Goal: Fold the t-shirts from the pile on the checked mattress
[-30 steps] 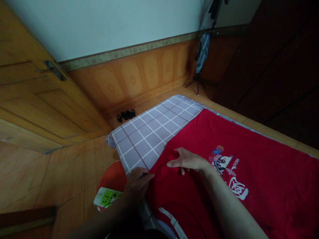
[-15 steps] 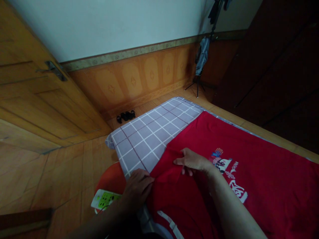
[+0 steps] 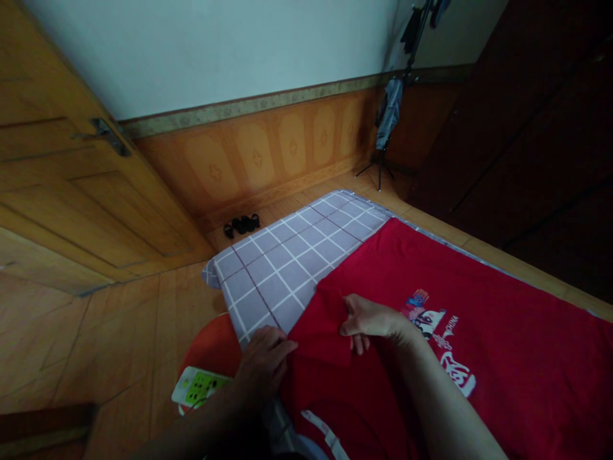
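A red T-shirt [image 3: 517,332] with a printed cartoon figure and white lettering lies spread over a grey checked cloth [image 3: 292,252]. My left hand [image 3: 268,358] is closed on the shirt's edge at the near left, its fingertips pinching the fabric. Farther right, my right hand [image 3: 366,322] grips a folded-over part of the same shirt between thumb and fingers. That folded part lies flat between the two hands. Close to my body shows the shirt's neckline with a white label strip [image 3: 325,434].
An orange stool [image 3: 211,348] stands left of the covered surface, bearing a white and green power strip [image 3: 201,386]. Black sandals [image 3: 242,225] lie by the wall. A wooden door [image 3: 62,147] is at left, a coat stand [image 3: 380,163] at the back, a dark wardrobe [image 3: 536,147] at right.
My right hand has shifted slightly right with the fabric, and the folded part looks flatter and wider. My left hand stays at the shirt's edge.
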`<act>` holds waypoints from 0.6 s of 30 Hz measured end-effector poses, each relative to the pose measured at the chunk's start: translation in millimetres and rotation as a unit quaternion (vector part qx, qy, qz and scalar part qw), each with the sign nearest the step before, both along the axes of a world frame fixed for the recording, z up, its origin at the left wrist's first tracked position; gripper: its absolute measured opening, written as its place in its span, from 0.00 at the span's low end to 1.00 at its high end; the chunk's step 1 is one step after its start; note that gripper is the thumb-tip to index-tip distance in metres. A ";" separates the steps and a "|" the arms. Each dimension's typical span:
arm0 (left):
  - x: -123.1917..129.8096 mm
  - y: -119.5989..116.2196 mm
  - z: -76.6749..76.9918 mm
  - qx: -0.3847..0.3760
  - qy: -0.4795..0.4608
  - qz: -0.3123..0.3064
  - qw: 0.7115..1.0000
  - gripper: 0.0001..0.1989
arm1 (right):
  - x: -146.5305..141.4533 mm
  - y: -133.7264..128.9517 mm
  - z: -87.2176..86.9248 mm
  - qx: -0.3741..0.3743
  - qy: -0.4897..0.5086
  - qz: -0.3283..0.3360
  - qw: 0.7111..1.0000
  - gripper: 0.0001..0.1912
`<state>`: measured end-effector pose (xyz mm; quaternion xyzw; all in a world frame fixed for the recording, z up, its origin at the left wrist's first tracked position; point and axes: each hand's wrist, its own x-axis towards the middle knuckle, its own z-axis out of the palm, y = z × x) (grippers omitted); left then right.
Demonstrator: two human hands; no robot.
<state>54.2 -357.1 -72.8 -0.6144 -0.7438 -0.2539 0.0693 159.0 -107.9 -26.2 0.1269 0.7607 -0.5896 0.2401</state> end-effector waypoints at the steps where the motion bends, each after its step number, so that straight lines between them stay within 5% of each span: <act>1: 0.0 -0.3 1.9 -0.012 0.004 -0.007 1.000 0.16 | 1.0 1.1 -0.7 0.012 -0.014 0.010 1.000 0.08; 9: -1.5 -0.3 13.1 -0.023 -0.004 -0.107 0.994 0.14 | 2.8 6.4 2.8 0.078 -0.034 0.002 0.996 0.13; 18: -1.1 5.0 20.8 -0.028 -0.010 -0.132 0.991 0.14 | -10.8 -5.0 3.7 0.357 -0.013 -0.156 0.921 0.11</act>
